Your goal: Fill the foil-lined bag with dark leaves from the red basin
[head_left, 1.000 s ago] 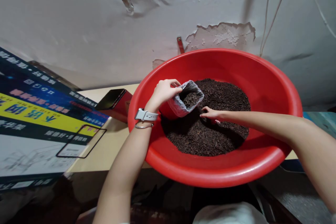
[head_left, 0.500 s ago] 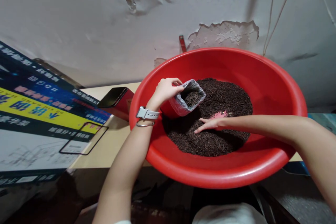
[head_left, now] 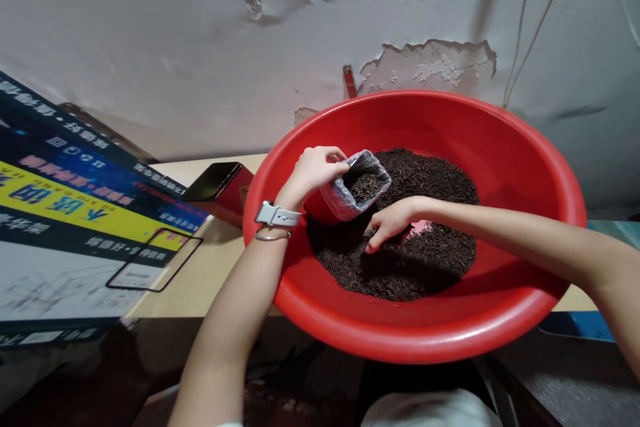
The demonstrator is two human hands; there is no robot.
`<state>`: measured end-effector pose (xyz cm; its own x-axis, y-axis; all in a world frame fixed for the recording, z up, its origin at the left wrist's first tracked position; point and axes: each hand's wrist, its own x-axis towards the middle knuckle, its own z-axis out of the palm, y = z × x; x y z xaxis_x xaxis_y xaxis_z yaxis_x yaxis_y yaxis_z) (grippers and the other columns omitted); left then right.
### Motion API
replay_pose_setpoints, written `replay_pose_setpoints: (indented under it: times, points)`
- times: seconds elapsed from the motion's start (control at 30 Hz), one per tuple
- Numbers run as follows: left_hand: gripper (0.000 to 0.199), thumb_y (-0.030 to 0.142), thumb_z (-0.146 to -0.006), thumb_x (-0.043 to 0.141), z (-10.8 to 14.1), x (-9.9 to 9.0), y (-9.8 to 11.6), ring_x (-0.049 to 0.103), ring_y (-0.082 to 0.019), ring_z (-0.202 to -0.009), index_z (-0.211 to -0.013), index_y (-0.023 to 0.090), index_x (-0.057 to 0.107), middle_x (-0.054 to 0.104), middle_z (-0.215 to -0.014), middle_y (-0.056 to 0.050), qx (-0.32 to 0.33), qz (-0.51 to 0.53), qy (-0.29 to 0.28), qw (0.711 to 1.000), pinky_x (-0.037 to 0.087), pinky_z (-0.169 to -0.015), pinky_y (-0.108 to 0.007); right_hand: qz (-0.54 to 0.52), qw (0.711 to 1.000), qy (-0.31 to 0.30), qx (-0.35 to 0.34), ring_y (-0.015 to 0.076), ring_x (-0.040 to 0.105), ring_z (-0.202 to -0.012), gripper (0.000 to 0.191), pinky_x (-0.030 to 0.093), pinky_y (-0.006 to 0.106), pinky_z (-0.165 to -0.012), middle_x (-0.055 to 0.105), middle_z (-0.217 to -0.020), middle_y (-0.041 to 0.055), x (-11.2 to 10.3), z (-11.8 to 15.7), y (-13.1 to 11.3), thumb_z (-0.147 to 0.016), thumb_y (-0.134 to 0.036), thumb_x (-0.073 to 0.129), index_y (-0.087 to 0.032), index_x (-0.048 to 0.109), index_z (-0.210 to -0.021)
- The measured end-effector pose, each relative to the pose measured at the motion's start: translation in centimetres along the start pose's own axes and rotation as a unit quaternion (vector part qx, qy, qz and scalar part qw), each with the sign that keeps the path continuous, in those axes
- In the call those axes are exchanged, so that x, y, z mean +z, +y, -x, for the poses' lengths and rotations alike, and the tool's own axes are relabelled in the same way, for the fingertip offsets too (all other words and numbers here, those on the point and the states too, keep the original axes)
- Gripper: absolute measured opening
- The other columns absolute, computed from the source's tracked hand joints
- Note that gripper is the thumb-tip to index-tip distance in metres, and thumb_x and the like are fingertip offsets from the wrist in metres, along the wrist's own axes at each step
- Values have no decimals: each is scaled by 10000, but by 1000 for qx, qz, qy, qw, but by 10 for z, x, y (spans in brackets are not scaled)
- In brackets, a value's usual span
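Plastic bag gripped inside a red basin

The pale table is backed by a wall whose paint is badly flaked. On it the basin is flanked by a dark-topped red box and a printed carton. Dark loose material is heaped in the basin; some is held in the tilted bag. The bag's rim is pinched by the left hand. The right hand is half curled, its fingertips touching the heap; whether any is gripped cannot be told.
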<state>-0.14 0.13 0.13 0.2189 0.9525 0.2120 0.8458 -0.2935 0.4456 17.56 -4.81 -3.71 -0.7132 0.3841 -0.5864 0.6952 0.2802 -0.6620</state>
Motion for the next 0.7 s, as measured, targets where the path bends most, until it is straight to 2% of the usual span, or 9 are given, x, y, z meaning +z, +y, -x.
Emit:
replay_pose_setpoints:
  times: [0.07, 0.17, 0.27, 0.33, 0.43, 0.47, 0.53, 0.63, 0.7]
  points:
    - [327, 343, -640, 551, 0, 1, -1, 628, -210, -797, -872, 200, 732, 724, -839, -39, 2, 1, 2, 1000, 466, -738, -278, 6, 1000, 22, -17, 62, 412, -520, 179, 334, 196, -492, 486, -597, -51, -13, 10, -4, -795, -307, 623, -150, 585, -719]
    - [323, 340, -641, 552, 0, 1, 0, 628, -213, -799, -867, 195, 733, 722, -838, -46, 3, 4, 2, 1000, 463, -737, -282, -24, 997, 64, 18, 62, 390, -476, 230, 313, 196, -444, 449, -571, -51, -32, 23, -3, -803, -379, 612, -160, 563, -751]
    - [317, 329, -641, 564, 0, 1, 1, 631, -217, -810, -873, 192, 732, 722, -852, -52, 0, 2, 0, 1000, 460, -732, -284, -93, 981, 163, 51, 61, 368, -434, 244, 296, 195, -411, 447, -561, -45, -44, 29, 1, -812, -407, 607, -171, 549, -788]
    - [311, 328, -644, 569, 1, 2, 3, 630, -215, -809, -876, 195, 730, 720, -858, -50, 2, -2, -5, 1000, 458, -725, -283, -183, 948, 257, 39, 67, 377, -434, 236, 316, 196, -415, 468, -576, -35, -47, 26, 4, -835, -413, 584, -180, 543, -826]
    - [312, 333, -651, 571, 2, 3, 6, 629, -218, -825, -890, 208, 728, 720, -870, -43, 0, -15, -7, 1000, 456, -747, -289, -376, 854, 358, -29, 102, 454, -502, 271, 407, 216, -483, 518, -625, -8, -44, 11, 4, -916, -440, 435, -188, 533, -929]
    - [314, 335, -655, 571, 2, 3, 7, 628, -220, -841, -898, 213, 727, 721, -884, -42, -2, -19, -6, 1000, 455, -764, -292, -429, 826, 360, -54, 117, 484, -541, 315, 441, 232, -523, 540, -647, 5, -43, 6, 3, -938, -453, 370, -184, 533, -957]
    - [314, 336, -660, 570, 3, 4, 9, 627, -223, -871, -909, 222, 724, 721, -913, -38, -4, -25, -5, 1000, 452, -797, -298, -493, 801, 328, -86, 145, 531, -625, 431, 486, 272, -614, 587, -700, 38, -39, -1, -3, -955, -489, 262, -168, 547, -981]
    - [306, 335, -665, 570, 3, 3, 10, 627, -222, -875, -906, 224, 721, 723, -922, -34, -1, -27, -10, 1000, 451, -801, -297, -509, 805, 285, -106, 172, 571, -739, 539, 496, 317, -729, 641, -804, 79, -35, 0, -11, -943, -545, 211, -150, 578, -966]
    - [302, 335, -667, 568, 3, 2, 9, 628, -221, -866, -901, 220, 720, 724, -913, -35, -1, -25, -10, 1000, 454, -780, -291, -498, 811, 290, -98, 181, 582, -799, 545, 483, 320, -765, 654, -861, 93, -36, 4, -13, -936, -553, 227, -147, 591, -936]
